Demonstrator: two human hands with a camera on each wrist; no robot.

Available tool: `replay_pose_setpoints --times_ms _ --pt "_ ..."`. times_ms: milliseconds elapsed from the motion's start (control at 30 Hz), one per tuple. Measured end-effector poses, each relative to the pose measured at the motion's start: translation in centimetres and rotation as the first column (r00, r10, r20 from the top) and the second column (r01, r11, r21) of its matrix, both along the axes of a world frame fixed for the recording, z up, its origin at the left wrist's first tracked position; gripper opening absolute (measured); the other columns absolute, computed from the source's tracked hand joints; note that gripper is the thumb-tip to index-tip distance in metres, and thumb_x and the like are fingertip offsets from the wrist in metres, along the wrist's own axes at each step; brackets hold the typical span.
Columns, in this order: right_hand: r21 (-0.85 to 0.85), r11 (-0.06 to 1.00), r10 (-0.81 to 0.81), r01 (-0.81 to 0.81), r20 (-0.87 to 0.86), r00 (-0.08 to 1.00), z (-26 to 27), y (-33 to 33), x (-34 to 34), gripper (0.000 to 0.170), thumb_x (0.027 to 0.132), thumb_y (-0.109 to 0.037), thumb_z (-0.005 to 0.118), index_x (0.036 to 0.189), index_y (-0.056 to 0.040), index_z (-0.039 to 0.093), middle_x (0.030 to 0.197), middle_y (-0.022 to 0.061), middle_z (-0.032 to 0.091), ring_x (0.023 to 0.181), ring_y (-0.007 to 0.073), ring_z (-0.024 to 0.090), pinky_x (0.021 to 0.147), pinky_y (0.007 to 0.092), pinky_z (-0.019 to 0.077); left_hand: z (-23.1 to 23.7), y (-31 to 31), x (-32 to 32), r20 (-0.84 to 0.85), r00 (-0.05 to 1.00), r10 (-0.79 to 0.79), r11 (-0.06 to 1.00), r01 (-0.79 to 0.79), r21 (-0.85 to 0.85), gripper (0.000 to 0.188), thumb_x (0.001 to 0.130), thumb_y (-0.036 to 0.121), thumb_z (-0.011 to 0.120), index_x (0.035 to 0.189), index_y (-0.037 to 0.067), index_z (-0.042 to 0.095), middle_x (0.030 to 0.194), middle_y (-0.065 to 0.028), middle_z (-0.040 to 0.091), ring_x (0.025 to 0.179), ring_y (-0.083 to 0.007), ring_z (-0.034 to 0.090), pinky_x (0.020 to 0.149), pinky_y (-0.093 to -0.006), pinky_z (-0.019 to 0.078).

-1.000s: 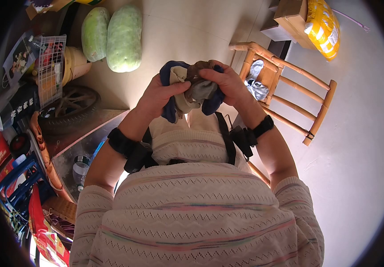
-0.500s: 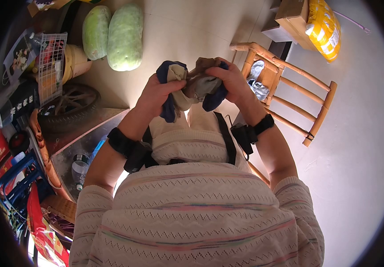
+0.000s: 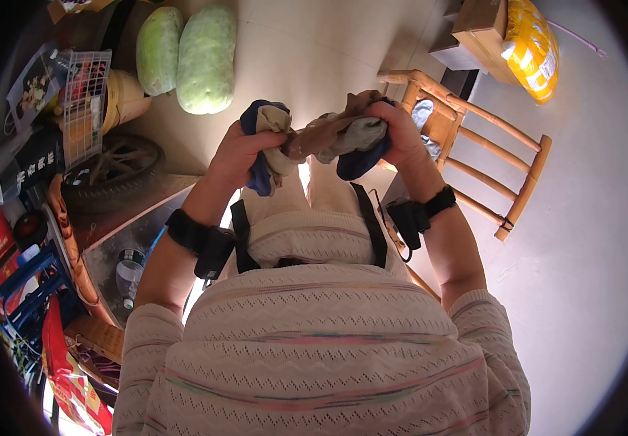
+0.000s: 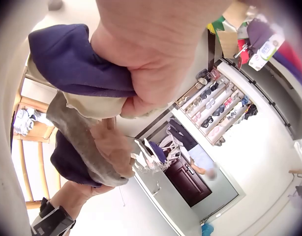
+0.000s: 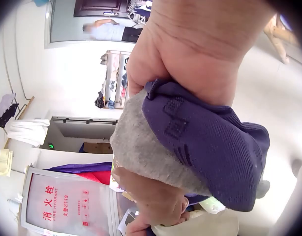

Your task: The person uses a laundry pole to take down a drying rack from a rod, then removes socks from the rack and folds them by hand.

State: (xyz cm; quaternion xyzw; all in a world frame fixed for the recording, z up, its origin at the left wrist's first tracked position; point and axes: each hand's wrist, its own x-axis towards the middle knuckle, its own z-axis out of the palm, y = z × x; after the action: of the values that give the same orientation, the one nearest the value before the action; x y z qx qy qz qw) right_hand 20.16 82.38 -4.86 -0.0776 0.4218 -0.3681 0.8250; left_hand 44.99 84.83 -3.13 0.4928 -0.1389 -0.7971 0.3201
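Note:
Bunched socks are held up before the lap by both hands. My left hand [image 3: 235, 154] grips a navy sock [image 3: 258, 176] and a beige sock [image 3: 272, 118], its thumb laid over the beige cloth. On the other side my right hand [image 3: 404, 136] holds a grey sock [image 3: 363, 134] and another navy sock [image 3: 360, 164]. Thin brown fabric [image 3: 319, 136] stretches between the two hands. Seen from the right wrist, the navy sock [image 5: 210, 147] is ribbed with a darker pattern and folds over the grey one; its fingers are mostly hidden behind the cloth.
A bamboo chair [image 3: 525, 187] stands at the right with pale blue cloth items [image 3: 423, 114] on its seat. Two large green melons [image 3: 207, 65] lie on the floor ahead. At the left are a wheel [image 3: 131, 161] and a wire basket [image 3: 85, 109]. Another person [image 4: 202, 158] is in the background.
Both hands have moved apart, left hand leftward and right hand rightward. The brown fabric, bunched together earlier, is now drawn out between them.

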Motion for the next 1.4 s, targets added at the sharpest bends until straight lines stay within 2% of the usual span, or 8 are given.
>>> replay_pose_setpoints --times_ms 533,700,833,967,1033,1100,1233,1400 --pt "0.038 0.987 -0.161 0.157 0.208 0.965 0.9 -1.0 -2.8 0.015 0.077 -0.012 0.051 0.086 -0.0011 0.056 0.081 0.0089 0.060 0.075 0.0204 0.058 0.073 0.0320 0.0481 -0.2 0.1 1.8 -0.195 0.974 -0.119 0.991 0.129 0.042 0.028 0.072 0.000 0.056 0.100 -0.003 0.052 0.090 -0.0162 0.060 0.073 -0.0264 0.063 0.068 -0.0352 0.0528" --pt "-0.051 0.962 -0.255 0.269 0.198 0.947 0.0 -1.4 -5.5 0.018 0.077 -0.013 0.051 0.091 -0.0014 0.055 0.083 0.0096 0.061 0.078 0.0217 0.058 0.076 0.0332 0.0471 -0.5 -0.2 2.8 -0.294 0.929 -0.223 0.971 0.238 0.017 0.033 0.071 0.001 0.058 0.102 -0.002 0.051 0.093 -0.0178 0.058 0.070 -0.0246 0.062 0.064 -0.0327 0.0517" --pt "-0.079 0.945 -0.306 0.316 0.123 0.944 2.1 -1.7 -5.0 0.019 0.078 -0.012 0.053 0.094 -0.0016 0.056 0.086 0.0094 0.061 0.079 0.0216 0.060 0.075 0.0328 0.0484 -0.6 -0.6 3.0 -0.210 0.950 -0.231 0.972 0.235 -0.006 0.029 0.073 0.002 0.057 0.101 -0.002 0.052 0.092 -0.0172 0.058 0.070 -0.0222 0.061 0.062 -0.0305 0.0505" --pt "-0.151 0.980 0.091 -0.129 -0.237 0.967 3.3 -1.1 -1.9 0.020 0.077 -0.012 0.060 0.094 -0.0018 0.057 0.084 0.0052 0.060 0.074 0.0131 0.059 0.069 0.0265 0.0488 -0.7 -1.0 1.9 -0.135 0.979 -0.150 0.988 0.146 -0.042 0.027 0.073 0.003 0.060 0.099 0.000 0.053 0.088 -0.0139 0.059 0.068 -0.0188 0.060 0.062 -0.0287 0.0496" --pt "-0.178 0.946 0.200 -0.273 -0.343 0.918 4.1 -0.5 1.2 0.029 0.076 -0.013 0.064 0.101 -0.0016 0.056 0.083 0.0045 0.059 0.076 0.0110 0.057 0.069 0.0238 0.0473 -0.5 -1.1 0.7 -0.116 0.984 -0.132 0.991 0.127 -0.050 0.026 0.072 0.003 0.063 0.097 0.001 0.054 0.087 -0.0121 0.060 0.067 -0.0179 0.059 0.060 -0.0280 0.0492" --pt "-0.233 0.894 0.297 -0.382 -0.331 0.896 3.9 -0.1 3.2 0.029 0.075 -0.011 0.066 0.101 -0.0027 0.056 0.084 0.0008 0.059 0.077 0.0084 0.056 0.069 0.0228 0.0470 -0.3 -1.2 -0.5 0.086 0.967 -0.238 0.966 0.245 -0.080 0.026 0.071 0.005 0.065 0.095 0.001 0.057 0.085 -0.0093 0.061 0.071 -0.0150 0.059 0.062 -0.0265 0.0482" --pt "-0.226 0.870 0.323 -0.438 -0.409 0.853 2.8 0.2 4.8 0.025 0.075 -0.012 0.067 0.096 -0.0018 0.058 0.081 0.0015 0.060 0.074 0.0082 0.057 0.067 0.0221 0.0471 -1.0 -1.1 -1.4 0.208 0.922 -0.326 0.926 0.356 -0.126 0.031 0.070 0.002 0.062 0.100 0.002 0.056 0.088 -0.0043 0.061 0.077 -0.0133 0.059 0.069 -0.0264 0.0479" --pt "-0.134 0.961 0.184 -0.242 -0.341 0.922 2.5 -0.5 1.6 0.017 0.078 -0.013 0.064 0.088 -0.0008 0.058 0.077 0.0029 0.060 0.066 0.0091 0.058 0.059 0.0231 0.0482 -0.5 -2.0 0.1 0.157 0.893 -0.422 0.888 0.442 -0.125 0.031 0.067 0.001 0.062 0.098 0.000 0.056 0.082 -0.0078 0.061 0.075 -0.0154 0.059 0.070 -0.0271 0.0479"
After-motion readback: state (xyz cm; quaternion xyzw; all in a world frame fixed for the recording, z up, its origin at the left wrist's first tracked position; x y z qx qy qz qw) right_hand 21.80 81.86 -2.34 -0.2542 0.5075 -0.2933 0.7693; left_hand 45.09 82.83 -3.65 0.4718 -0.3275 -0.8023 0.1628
